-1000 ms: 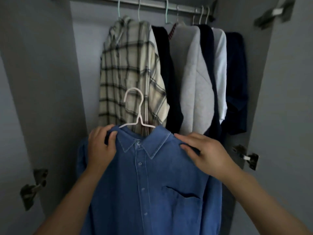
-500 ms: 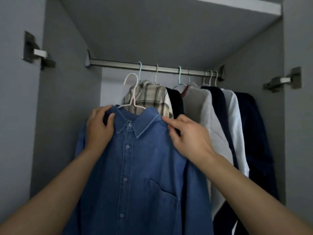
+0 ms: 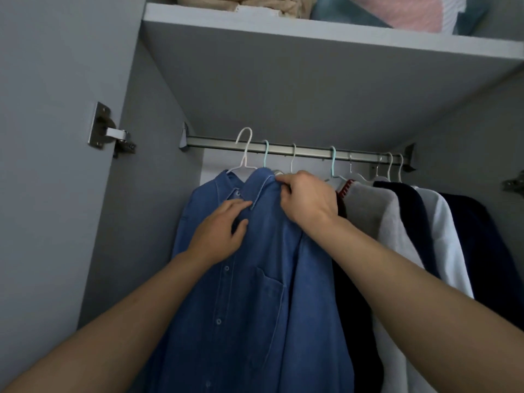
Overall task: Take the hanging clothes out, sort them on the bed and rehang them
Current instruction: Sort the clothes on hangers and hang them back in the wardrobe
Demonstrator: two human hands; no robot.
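Note:
A blue denim shirt [image 3: 255, 293] hangs on a white hanger [image 3: 244, 150] at the left end of the wardrobe rail [image 3: 306, 151]. The hanger's hook sits over the rail. My right hand [image 3: 307, 198] grips the shirt's shoulder by the collar, fingers curled into the cloth. My left hand [image 3: 221, 231] lies on the shirt's front just below the collar, fingers stretched out and thumb spread. To the right hang a grey garment [image 3: 368, 214], a dark navy one [image 3: 411, 222], a white one [image 3: 445, 245] and another navy one [image 3: 487, 265]. The denim shirt hides the plaid shirt.
A shelf [image 3: 312, 32] above the rail carries folded beige, blue and pink textiles. The wardrobe's left wall [image 3: 141, 208] stands close beside the denim shirt. A metal hinge [image 3: 109, 131] sits on the open left door. A black garment [image 3: 351, 307] hangs behind my right forearm.
Both hands raised the denim shirt up to the rail, and its hook now sits over the rail. My left hand moved from the shirt's shoulder to its front. The view tilted upward.

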